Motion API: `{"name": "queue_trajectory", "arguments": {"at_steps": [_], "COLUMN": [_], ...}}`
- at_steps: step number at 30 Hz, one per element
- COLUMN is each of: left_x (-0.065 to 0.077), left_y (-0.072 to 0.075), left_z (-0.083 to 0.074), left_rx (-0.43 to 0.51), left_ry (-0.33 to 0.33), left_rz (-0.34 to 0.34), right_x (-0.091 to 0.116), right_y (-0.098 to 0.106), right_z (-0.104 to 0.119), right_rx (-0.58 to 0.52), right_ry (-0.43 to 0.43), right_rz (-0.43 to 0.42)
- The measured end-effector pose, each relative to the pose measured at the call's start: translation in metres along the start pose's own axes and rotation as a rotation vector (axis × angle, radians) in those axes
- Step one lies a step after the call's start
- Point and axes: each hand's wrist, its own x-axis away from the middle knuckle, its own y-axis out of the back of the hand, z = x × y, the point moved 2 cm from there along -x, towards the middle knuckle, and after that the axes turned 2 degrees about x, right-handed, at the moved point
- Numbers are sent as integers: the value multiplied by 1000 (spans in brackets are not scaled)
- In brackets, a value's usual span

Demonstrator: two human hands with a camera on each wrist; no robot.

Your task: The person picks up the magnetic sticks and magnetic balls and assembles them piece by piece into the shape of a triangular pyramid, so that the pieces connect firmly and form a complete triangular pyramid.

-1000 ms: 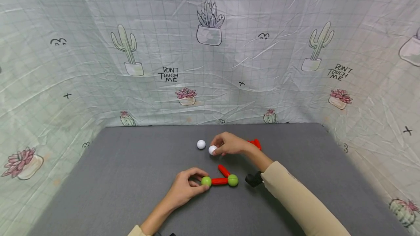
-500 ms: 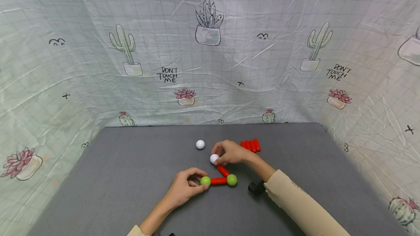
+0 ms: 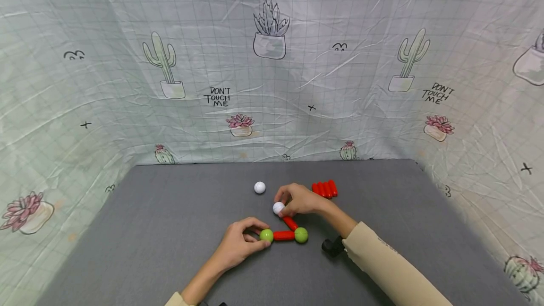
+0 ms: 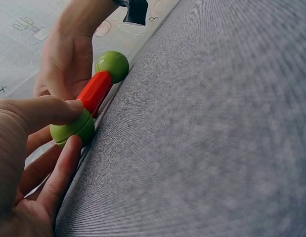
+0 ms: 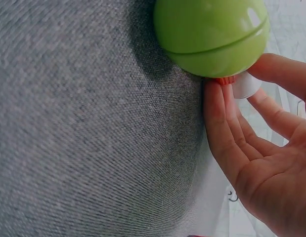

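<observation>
My left hand [image 3: 240, 243] pinches a green ball [image 3: 266, 235] between thumb and fingers, low on the table. From that ball a red rod [image 3: 284, 235] runs right to a second green ball [image 3: 301, 235]. A second red rod [image 3: 291, 223] slants up and left from this second ball. At its upper end my right hand [image 3: 297, 199] holds a white ball [image 3: 278, 208], which meets the rod's tip. In the right wrist view the second green ball [image 5: 212, 37] largely hides that rod, while the white ball [image 5: 246, 85] shows between the fingers.
A loose white ball [image 3: 259, 187] lies farther back, left of the right hand. Several red rods [image 3: 325, 189] lie side by side behind the right wrist. A printed curtain [image 3: 272, 84] rises behind the grey table [image 3: 178, 202] and along both sides.
My right hand has brought the white ball toward me, down to the tip of the slanted red rod. The row of red rods has come into fuller view. My left hand stays put.
</observation>
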Motion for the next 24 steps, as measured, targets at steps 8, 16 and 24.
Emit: {"name": "queue_trajectory", "arguments": {"at_steps": [8,16,24], "left_x": [0,-1,-3], "left_y": [1,2,2], "left_z": [0,1,2], "left_rx": [-1,8,3], "left_ry": [7,13,14], "left_rz": [-9,-3,-2], "right_x": [1,2,4], "right_y": [-1,-2,0], "right_z": [-3,1,1], "right_rx": [-9,3,-25], "right_ry": [-4,-18,-37], "right_rz": [-15,-35,-44]}}
